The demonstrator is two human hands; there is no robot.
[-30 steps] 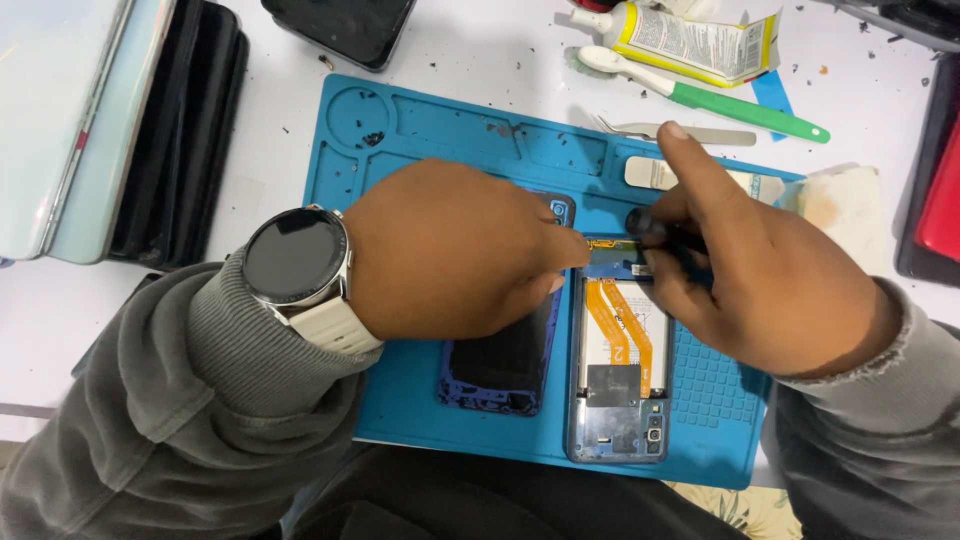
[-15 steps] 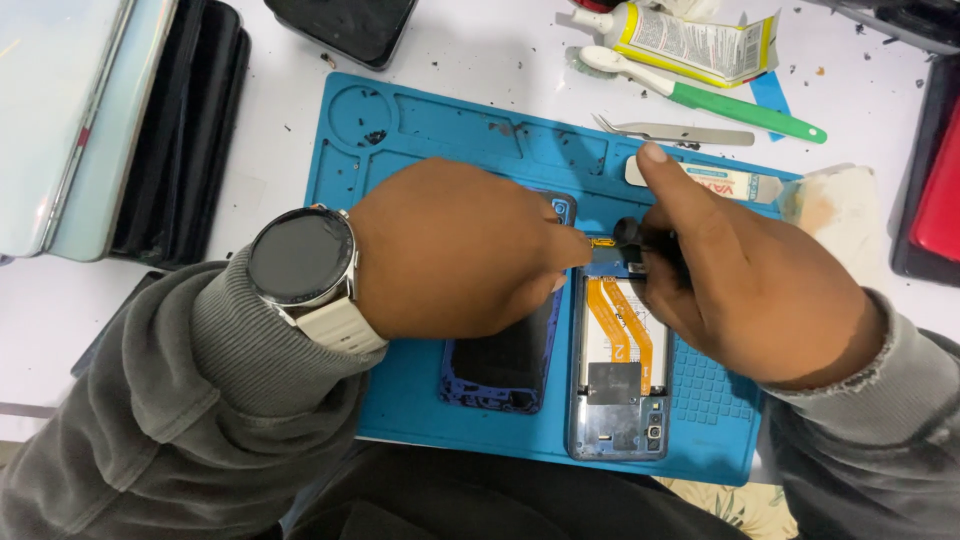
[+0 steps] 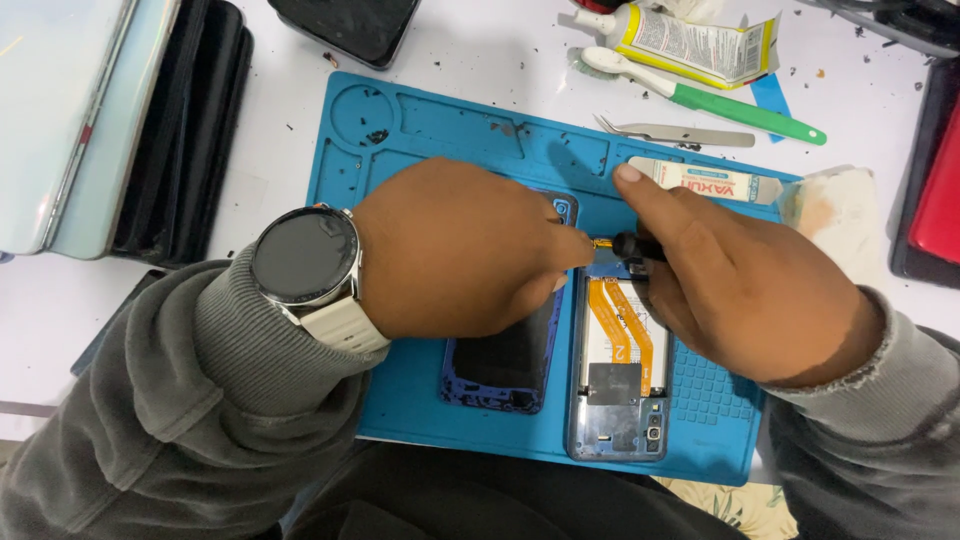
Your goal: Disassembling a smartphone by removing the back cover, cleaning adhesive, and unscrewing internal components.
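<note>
Barely shifted, left hand [image 3: 460, 250] pinches an orange flex cable [image 3: 603, 243] while right hand [image 3: 740, 285] grips a black tool [image 3: 635, 245].

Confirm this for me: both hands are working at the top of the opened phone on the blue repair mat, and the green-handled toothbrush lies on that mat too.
Not quite. The head view shows the left hand and right hand meeting at the top of the opened phone on the blue repair mat, but the green-handled toothbrush lies on the white table beyond the mat, not on it.
</note>
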